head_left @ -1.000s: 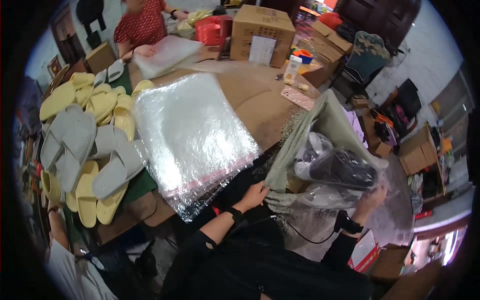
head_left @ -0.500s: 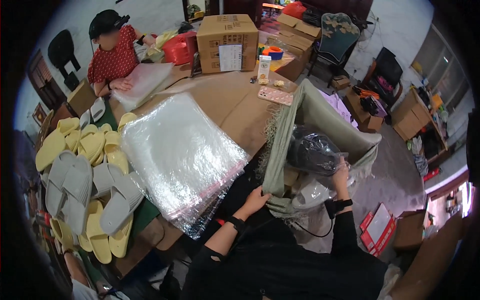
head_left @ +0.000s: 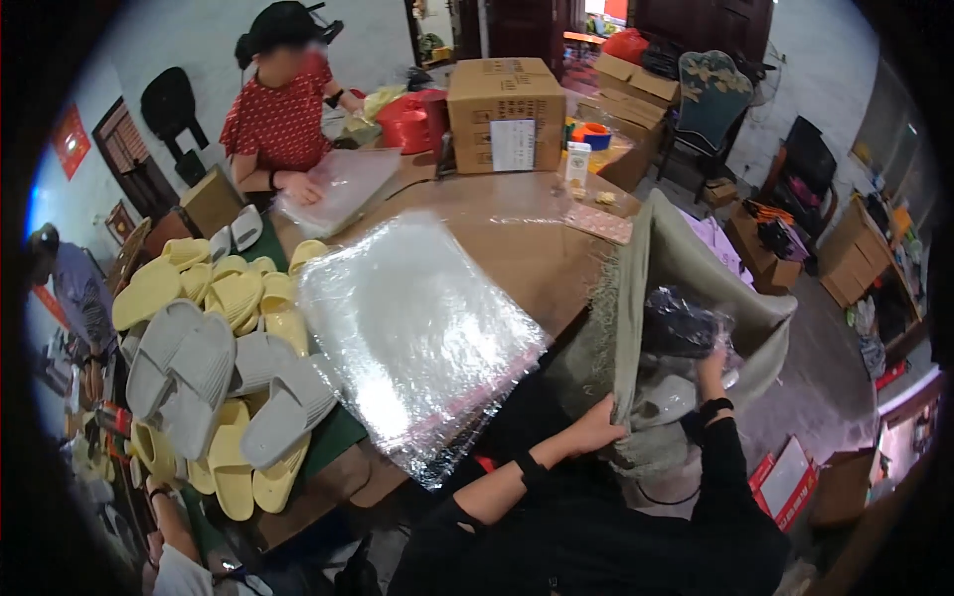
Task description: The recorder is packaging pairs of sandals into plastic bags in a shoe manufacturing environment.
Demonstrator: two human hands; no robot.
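Note:
A pale green woven sack (head_left: 686,248) with frayed edges stands with its mouth open at the table's right side. My left hand (head_left: 594,427) grips the near left rim of the sack. Inside the mouth, my right hand (head_left: 712,368) is closed on a clear plastic bag with something black in it (head_left: 684,323), slipper-like in shape; its fingers are partly hidden. Pale bagged footwear (head_left: 666,399) lies lower in the sack. To the left, a stack of clear plastic bags (head_left: 417,318) covers the table's near edge.
Grey slippers (head_left: 184,368) and yellow slippers (head_left: 231,452) are piled at left. A carton (head_left: 507,117), a small white box (head_left: 577,164) and a pink patterned case (head_left: 599,223) stand or lie farther back. Across the table, a person in red (head_left: 288,129) touches plastic bags.
The bagged black thing sits deeper in the sack, with my right hand lower into the mouth. My left hand still grips the rim. The whole view has shifted, showing more at left.

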